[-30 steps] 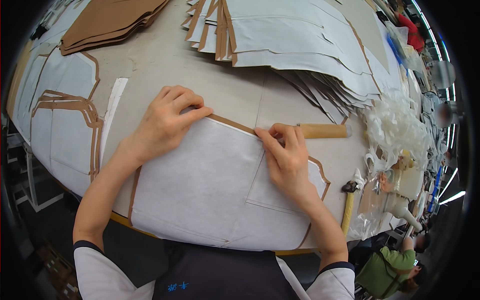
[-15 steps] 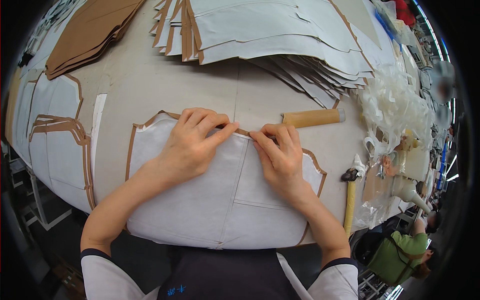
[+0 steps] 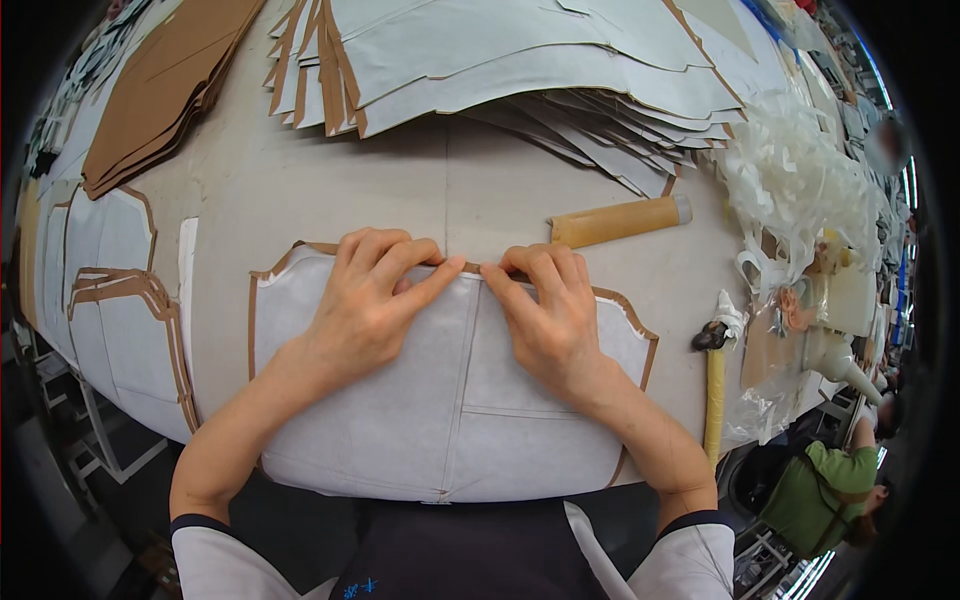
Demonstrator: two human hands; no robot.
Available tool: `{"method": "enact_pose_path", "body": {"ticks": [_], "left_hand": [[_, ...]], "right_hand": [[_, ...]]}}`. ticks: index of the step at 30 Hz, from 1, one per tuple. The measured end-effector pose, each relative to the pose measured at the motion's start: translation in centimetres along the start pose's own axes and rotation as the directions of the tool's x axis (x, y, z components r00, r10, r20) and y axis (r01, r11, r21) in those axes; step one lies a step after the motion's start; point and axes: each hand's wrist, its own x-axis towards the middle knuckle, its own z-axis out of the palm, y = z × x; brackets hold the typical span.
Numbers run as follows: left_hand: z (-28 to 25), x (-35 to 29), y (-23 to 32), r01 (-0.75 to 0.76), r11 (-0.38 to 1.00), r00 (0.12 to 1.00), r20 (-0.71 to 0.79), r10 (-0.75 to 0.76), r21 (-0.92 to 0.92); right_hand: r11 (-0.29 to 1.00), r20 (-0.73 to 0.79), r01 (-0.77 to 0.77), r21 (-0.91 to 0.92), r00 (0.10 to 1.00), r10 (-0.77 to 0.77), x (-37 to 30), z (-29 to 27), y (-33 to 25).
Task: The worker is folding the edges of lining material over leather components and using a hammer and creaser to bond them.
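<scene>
A pale grey-white panel with a narrow brown folded edge [image 3: 400, 430] lies at the table's near side, seams running across it. Along its far edge, my left hand [image 3: 375, 295] pinches the brown strip just left of the middle seam. My right hand [image 3: 550, 315] does the same just right of that seam, thumb and index finger closed on the edge. Only a small gap of brown edge [image 3: 473, 268] shows between the two sets of fingertips. What lies under the curled fingers is hidden.
Past the panel lies a tan tube-like roller [image 3: 620, 221]. A fanned stack of white-backed panels [image 3: 520, 80] and brown pieces [image 3: 165, 90] sit farther off. At right are a yellow-handled hammer [image 3: 714, 390] and tangled white strips [image 3: 800, 190]; more panels [image 3: 125, 330] lie left.
The view has tilted slightly, shifting the whole scene. Both hands stay pinched on the far edge by the middle seam, with only small finger movements.
</scene>
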Motion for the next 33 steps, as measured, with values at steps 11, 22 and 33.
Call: {"method": "enact_pose_path", "body": {"ticks": [11,22,33], "left_hand": [[0.22,-0.05,-0.05,-0.055,0.996,0.998,-0.015,0.056,0.068],[-0.01,0.30,-0.39,-0.060,0.998,0.998,-0.014,0.061,0.033],[-0.04,-0.27,-0.23,-0.046,0.997,0.998,-0.044,0.048,0.054]], "right_hand": [[0.999,0.004,0.019,-0.036,1.000,-0.018,0.03,-0.05,-0.08],[0.998,0.007,0.047,-0.039,0.999,-0.047,0.23,-0.15,0.00],[0.998,0.027,0.062,-0.026,0.998,-0.061,0.30,-0.29,0.18]]}}
